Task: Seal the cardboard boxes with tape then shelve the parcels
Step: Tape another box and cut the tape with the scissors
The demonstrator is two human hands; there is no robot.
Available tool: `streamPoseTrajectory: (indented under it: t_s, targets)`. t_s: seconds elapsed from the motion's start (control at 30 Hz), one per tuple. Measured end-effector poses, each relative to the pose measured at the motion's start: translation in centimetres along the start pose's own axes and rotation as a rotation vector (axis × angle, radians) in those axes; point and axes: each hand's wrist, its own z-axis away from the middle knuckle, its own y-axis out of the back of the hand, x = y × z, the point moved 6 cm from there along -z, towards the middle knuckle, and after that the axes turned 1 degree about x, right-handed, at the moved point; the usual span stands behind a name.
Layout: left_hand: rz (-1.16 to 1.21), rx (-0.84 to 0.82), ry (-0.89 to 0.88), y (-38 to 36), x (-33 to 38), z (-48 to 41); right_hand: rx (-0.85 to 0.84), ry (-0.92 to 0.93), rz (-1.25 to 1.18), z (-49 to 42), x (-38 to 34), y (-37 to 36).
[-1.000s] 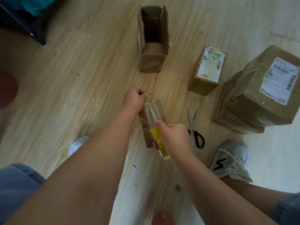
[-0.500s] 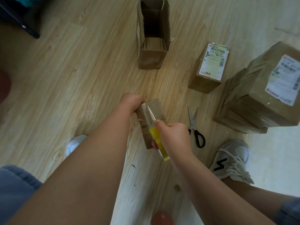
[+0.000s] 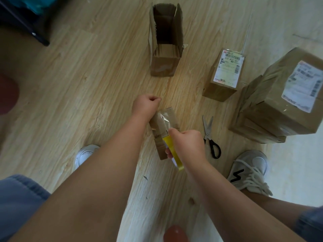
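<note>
A person crouched over a wooden floor tapes a small cardboard box (image 3: 159,149); within the past second the strip of clear tape (image 3: 163,118), earlier stretched edge-on above the lid, has dropped onto it, wrinkled, so this seam looks nearly sealed, with the cut yet to come; the left hand (image 3: 146,106), a curled fist at the box's far corner, appears to pinch the strip's free end; the right hand (image 3: 186,145) grips the yellow tape roll (image 3: 167,141) over the box's near end; scissors (image 3: 210,137) lie just right; an open box (image 3: 165,41) waits beyond
</note>
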Motion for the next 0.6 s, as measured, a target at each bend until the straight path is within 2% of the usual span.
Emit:
streamPoseTrajectory:
  t_s: [0.1, 0.17, 0.33, 0.43, 0.6]
  targets:
    - [0.077, -0.283, 0.06, -0.8, -0.5, 1.4, 0.0, 0.006, -0.018, 0.1, 0.3, 0.0]
    - [0.064, -0.385, 0.093, -1.1, -1.8, 2.1, -0.006, 0.009, -0.005, 0.3, 0.3, -0.1]
    - [-0.005, -0.216, -0.021, -0.8, -3.2, 2.2, -0.018, 0.027, 0.023, 0.2, -0.1, -0.4]
    - [-0.158, -0.096, -0.123, -0.9, -3.3, 2.4, -0.041, 0.014, -0.001, 0.1, -0.2, -0.4]
    - [-0.256, -0.037, -0.167, -0.5, -3.2, 2.0, -0.205, 0.045, -0.072, 1.5, -0.3, -0.6]
